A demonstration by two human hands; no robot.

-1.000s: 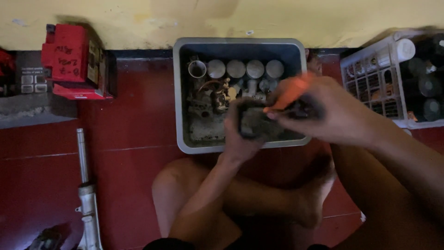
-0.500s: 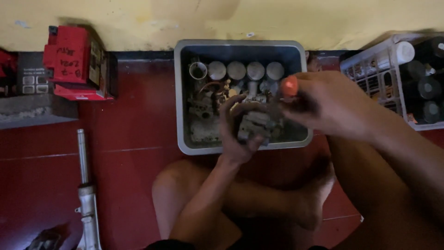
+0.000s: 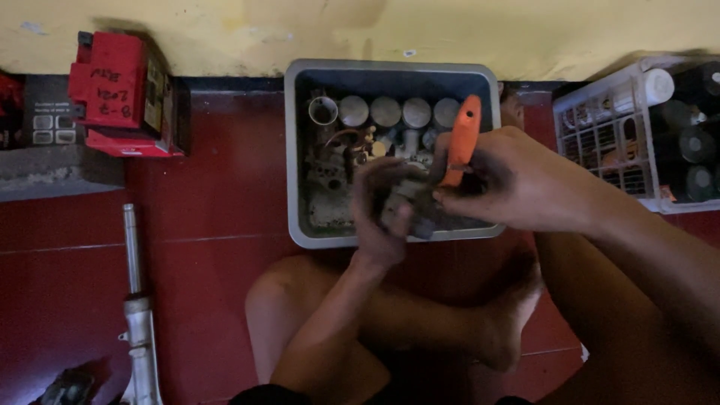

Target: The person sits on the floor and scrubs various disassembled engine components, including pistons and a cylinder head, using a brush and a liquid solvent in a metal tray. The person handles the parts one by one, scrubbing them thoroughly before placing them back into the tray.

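Note:
My left hand [image 3: 384, 214] grips a small dark metal engine part [image 3: 411, 204] over the near edge of a grey plastic tub [image 3: 297, 157]. My right hand [image 3: 517, 184] holds an orange-handled tool [image 3: 461, 142], its handle pointing up and away, its tip against the part and hidden by my fingers. Several metal cylinders [image 3: 386, 111] and other greasy parts lie in the tub. My crossed legs and a bare foot [image 3: 510, 322] are below the tub.
A red battery-like box [image 3: 124, 94] stands at the left by the yellow wall. A grey metal shaft [image 3: 139, 300] lies on the red tile floor at the lower left. A white wire basket [image 3: 637, 135] with dark cans stands at the right.
The orange handle has swung from lying sideways to pointing upward. Both hands stay over the tub's near edge with the part between them.

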